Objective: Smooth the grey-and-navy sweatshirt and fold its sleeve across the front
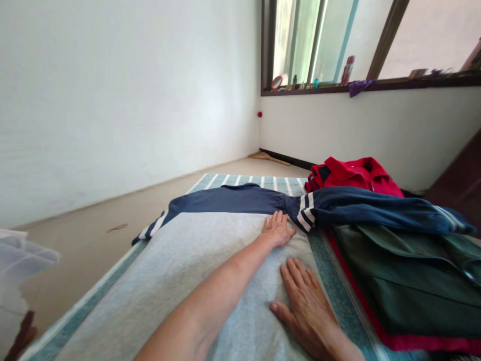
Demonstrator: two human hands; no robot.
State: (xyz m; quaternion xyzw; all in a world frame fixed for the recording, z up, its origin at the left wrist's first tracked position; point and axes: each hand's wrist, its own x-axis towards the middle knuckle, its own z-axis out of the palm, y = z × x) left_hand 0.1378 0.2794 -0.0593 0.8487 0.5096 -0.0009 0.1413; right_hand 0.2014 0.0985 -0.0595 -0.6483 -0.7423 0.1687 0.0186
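A grey and navy shirt (195,260) with white-striped sleeves lies spread flat on a striped mat (330,291). My left hand (277,228) reaches far forward and rests flat, fingers out, on the shirt near its right shoulder seam. My right hand (305,301) lies flat and open on the grey cloth by the shirt's right edge, closer to me. Neither hand holds anything.
A pile of clothes lies to the right: a dark green garment (406,281), a navy one (376,210) and a red one (353,174). White walls stand left and ahead. A window sill (338,86) holds small bottles. A white plastic container (18,271) sits at the left edge.
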